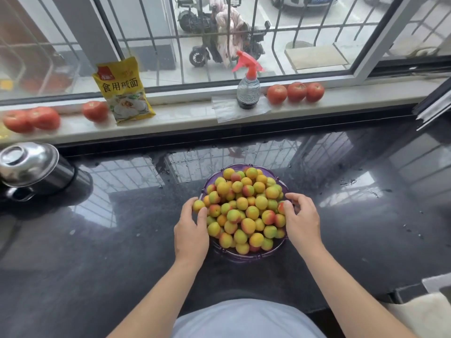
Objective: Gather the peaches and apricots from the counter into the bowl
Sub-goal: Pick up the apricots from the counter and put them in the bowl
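Both hands grip fruit at the heaped bowl (pixel 244 256) on a wet black counter (pixel 109 240).

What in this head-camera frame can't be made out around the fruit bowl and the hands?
- Purple glass bowl: the heaped yellow-red fruit hides its inside, so its depth is unknown.
- Left hand: it holds one fruit at the rim; its palm is hidden.
- Right hand: its fingertips are buried among fruit, so its grip is unclear.
- Counter at the left: cut off by the frame edge.
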